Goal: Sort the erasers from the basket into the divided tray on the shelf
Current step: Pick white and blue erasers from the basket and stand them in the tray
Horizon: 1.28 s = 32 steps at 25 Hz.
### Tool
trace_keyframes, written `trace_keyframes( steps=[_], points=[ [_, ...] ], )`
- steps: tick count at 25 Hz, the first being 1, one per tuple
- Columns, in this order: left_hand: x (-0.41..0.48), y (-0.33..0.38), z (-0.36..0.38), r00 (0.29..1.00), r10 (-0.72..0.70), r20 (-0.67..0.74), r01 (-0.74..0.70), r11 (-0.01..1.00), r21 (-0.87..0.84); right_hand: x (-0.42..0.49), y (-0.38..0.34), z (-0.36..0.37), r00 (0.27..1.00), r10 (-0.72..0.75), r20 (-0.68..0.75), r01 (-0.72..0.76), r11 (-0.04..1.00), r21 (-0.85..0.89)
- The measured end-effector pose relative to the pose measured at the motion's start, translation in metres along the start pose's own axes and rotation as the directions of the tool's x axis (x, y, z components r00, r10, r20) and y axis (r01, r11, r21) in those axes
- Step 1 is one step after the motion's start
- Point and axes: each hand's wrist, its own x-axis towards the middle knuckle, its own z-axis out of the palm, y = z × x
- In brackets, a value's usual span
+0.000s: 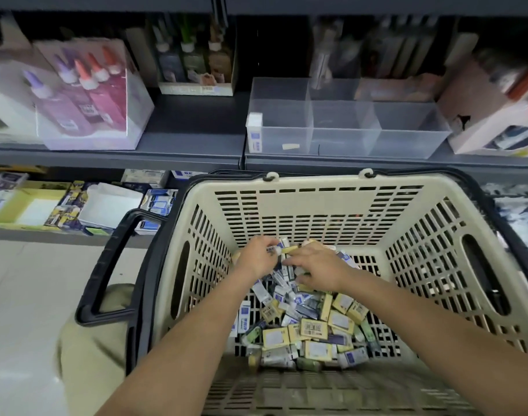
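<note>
A beige slotted basket (316, 205) with black handles fills the lower frame. Its floor holds a heap of several boxed erasers (310, 325), in white-blue, yellow and green wrappers. Both hands reach into the far part of the heap. My left hand (256, 258) pinches a small white-blue eraser (271, 250) at its fingertips. My right hand (319, 270) lies palm down on the pile, its fingers curled around erasers that are blurred. On the shelf above stands the clear divided tray (346, 127). A white-blue eraser (254, 132) stands upright in its front left corner.
A clear box of glue bottles (85, 94) sits on the shelf left of the tray. Boxes of stationery line the lower shelf (76, 205) at left. Pale packages (497, 115) crowd the shelf right of the tray. Pale floor (31, 295) lies at lower left.
</note>
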Motion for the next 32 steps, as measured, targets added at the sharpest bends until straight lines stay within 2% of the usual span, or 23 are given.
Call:
trace_keyframes(
  steps=[2,5,8,10,12,13,16,18,22,26,30,32],
  points=[
    [0.000,-0.004,0.002,0.999,0.023,0.027,-0.024,0.999,0.038,-0.002,0.005,0.002,0.998,0.034,0.043,-0.031,0.997,-0.067],
    [-0.003,-0.014,0.002,0.995,-0.038,0.095,0.027,0.993,0.113,-0.010,0.018,-0.001,0.992,0.126,0.016,-0.124,0.990,-0.072],
    [-0.003,-0.024,-0.004,0.968,-0.171,0.181,0.175,0.985,-0.002,-0.013,0.022,-0.008,0.975,0.221,-0.032,-0.223,0.969,-0.103],
    [-0.003,-0.029,-0.007,0.971,-0.233,0.062,0.236,0.971,-0.048,-0.008,0.017,-0.008,0.963,0.251,-0.097,-0.258,0.963,-0.077],
    [-0.004,-0.034,-0.006,0.967,-0.240,-0.087,0.235,0.970,-0.062,0.000,0.009,-0.005,0.945,0.254,-0.208,-0.252,0.967,0.034],
    [-0.005,-0.035,-0.005,0.967,-0.227,-0.117,0.222,0.974,-0.055,0.005,0.005,-0.003,0.936,0.247,-0.250,-0.230,0.969,0.094],
    [-0.005,-0.038,-0.003,0.973,-0.202,-0.114,0.195,0.978,-0.070,0.020,-0.007,0.006,0.937,0.214,-0.277,-0.181,0.973,0.141],
    [-0.002,-0.038,-0.003,0.971,-0.208,-0.113,0.201,0.977,-0.073,0.028,-0.012,0.013,0.932,0.221,-0.287,-0.211,0.975,0.066],
    [0.003,-0.041,0.000,0.975,-0.193,-0.106,0.200,0.978,0.059,0.040,-0.013,0.015,0.900,0.249,-0.359,-0.260,0.966,0.018],
    [0.003,-0.042,0.002,0.974,-0.180,-0.140,0.190,0.980,0.060,0.041,-0.015,0.018,0.909,0.191,-0.370,-0.226,0.973,-0.054],
    [0.001,-0.042,-0.002,0.973,-0.205,-0.103,0.214,0.974,0.077,0.046,-0.019,0.016,0.889,0.248,-0.385,-0.252,0.967,0.041],
    [-0.001,-0.043,-0.003,0.983,-0.176,-0.048,0.181,0.978,0.106,0.052,-0.020,0.011,0.895,0.252,-0.369,-0.266,0.964,0.013]
  ],
)
